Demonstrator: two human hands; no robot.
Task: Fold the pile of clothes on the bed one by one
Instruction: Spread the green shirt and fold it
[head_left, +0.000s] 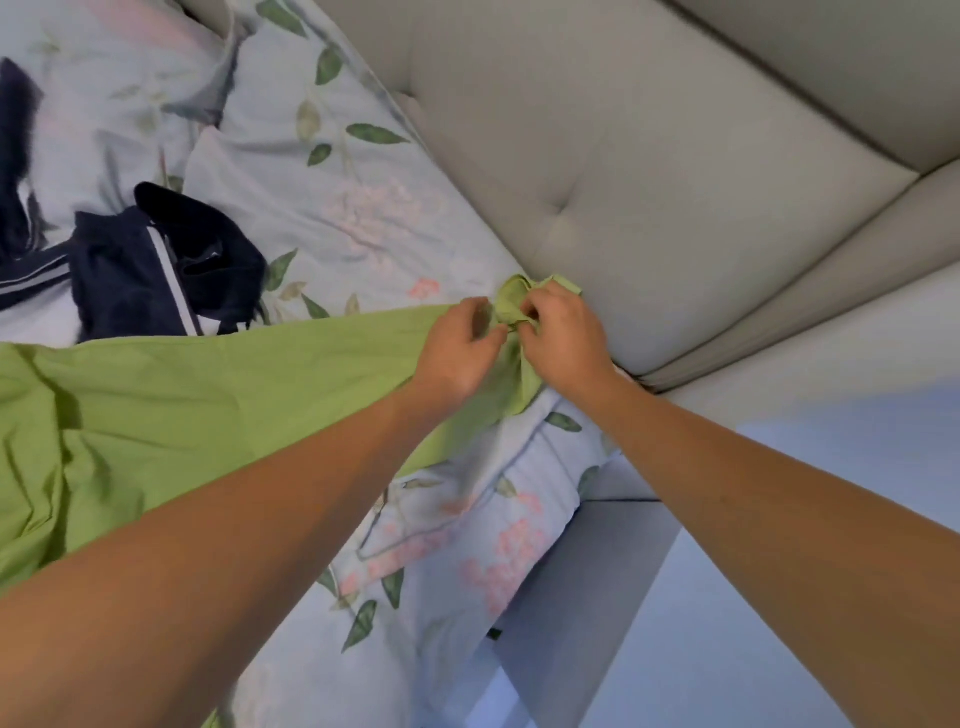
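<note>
A light green garment (171, 405) lies spread across the floral bed sheet (363, 218), stretching from the left edge to the headboard. Its far end is bunched into a small wad (511, 301) close to the headboard. My right hand (563, 332) pinches this bunched end with curled fingers. My left hand (462, 348) sits right beside it on the green cloth, its fingers curled into the fabric. A dark navy garment with white stripes (156, 265) lies crumpled on the sheet at the left, apart from both hands.
A padded beige headboard (649, 182) rises directly behind the hands. Another dark piece of clothing (15, 150) lies at the far left edge. The bed's edge and grey frame (587, 561) drop to a pale floor at the lower right.
</note>
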